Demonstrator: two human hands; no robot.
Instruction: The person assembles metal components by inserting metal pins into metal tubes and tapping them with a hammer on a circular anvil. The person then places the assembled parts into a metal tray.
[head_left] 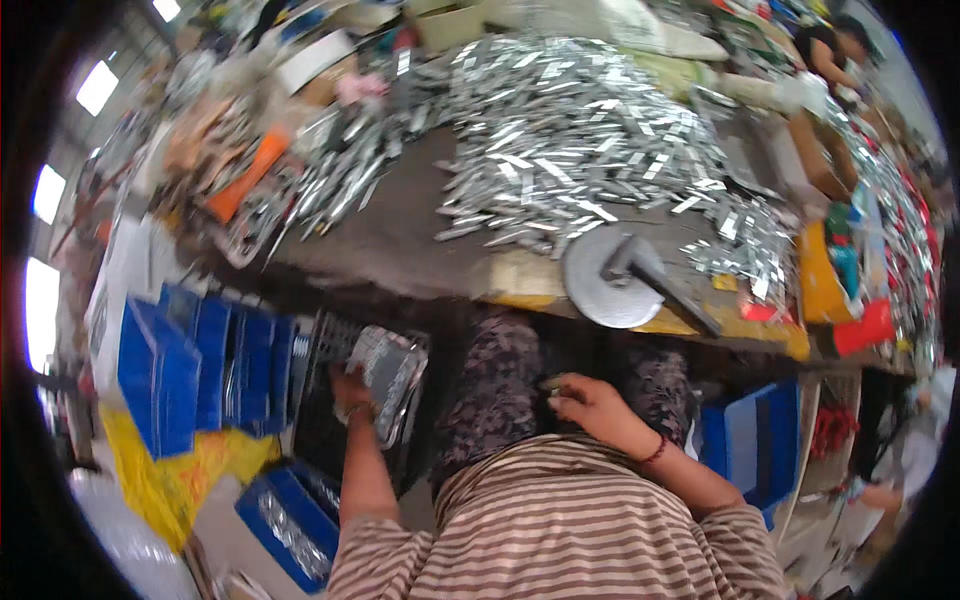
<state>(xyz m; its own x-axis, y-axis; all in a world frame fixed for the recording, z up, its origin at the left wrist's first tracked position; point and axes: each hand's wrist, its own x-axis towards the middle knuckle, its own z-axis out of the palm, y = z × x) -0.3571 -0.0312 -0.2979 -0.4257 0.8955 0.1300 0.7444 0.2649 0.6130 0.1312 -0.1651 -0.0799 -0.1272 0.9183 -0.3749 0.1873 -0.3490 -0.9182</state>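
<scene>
Left hand (350, 392) is down beside the left knee, fingers closed on the near edge of a silver metal tray (388, 368), which sits tilted over a black slotted crate (325, 400). Right hand (590, 402) rests on the right thigh, fingers loosely curled, holding nothing visible. Blue bins (200, 365) stand left of the crate, with yellow sheeting (175, 470) near them. Far side: workbench (400, 240) with a large heap of shiny metal strips (570, 140). Round grey metal disc with a dark handle (615, 275) sits at the bench's near edge, right of centre. Another blue bin (755, 440) is at right.
</scene>
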